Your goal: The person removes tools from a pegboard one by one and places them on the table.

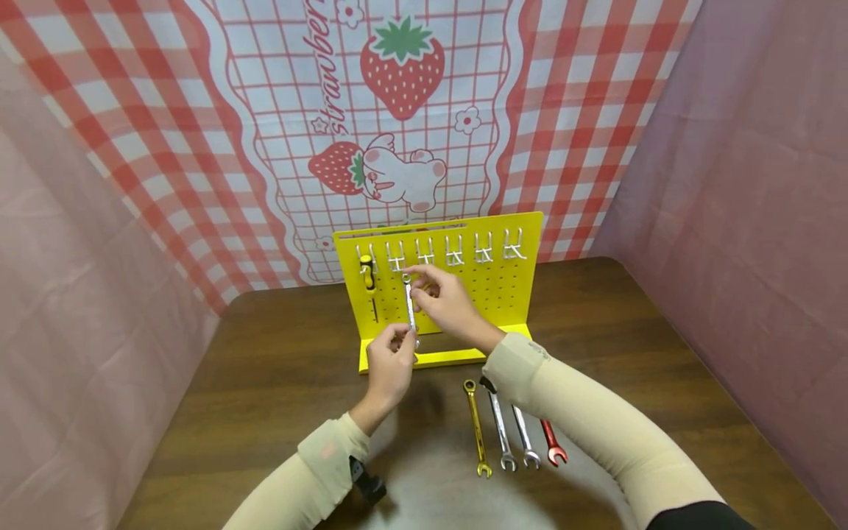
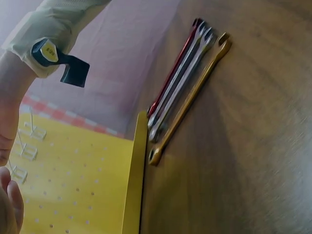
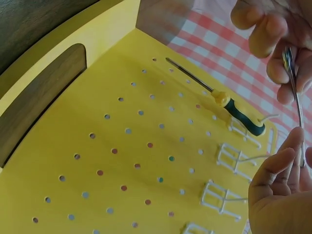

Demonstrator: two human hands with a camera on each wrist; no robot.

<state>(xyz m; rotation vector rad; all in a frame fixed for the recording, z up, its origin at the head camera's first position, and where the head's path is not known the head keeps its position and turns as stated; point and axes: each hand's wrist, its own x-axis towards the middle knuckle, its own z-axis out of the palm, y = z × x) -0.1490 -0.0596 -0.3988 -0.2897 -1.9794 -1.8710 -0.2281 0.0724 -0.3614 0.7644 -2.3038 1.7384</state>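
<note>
A silver combination wrench (image 1: 410, 303) stands nearly upright between my hands, its ring end up, in front of the yellow pegboard (image 1: 477, 283). My left hand (image 1: 389, 364) pinches the wrench near its lower end. My right hand (image 1: 453, 305) holds its upper part from the right, with a finger near the ring. In the right wrist view the wrench (image 3: 297, 97) appears edge-on between both hands. Close behind it are the white double hooks (image 1: 395, 256) in the board's upper row. In the left wrist view the wrench is hidden and only part of my left hand (image 2: 9, 202) shows.
A yellow and black screwdriver (image 1: 368, 276) hangs on the leftmost hook. On the brown table (image 1: 278, 397) lie a gold wrench (image 1: 476, 427), two silver wrenches (image 1: 500, 430) and a red wrench (image 1: 553, 444), side by side before the board, partly under my right forearm.
</note>
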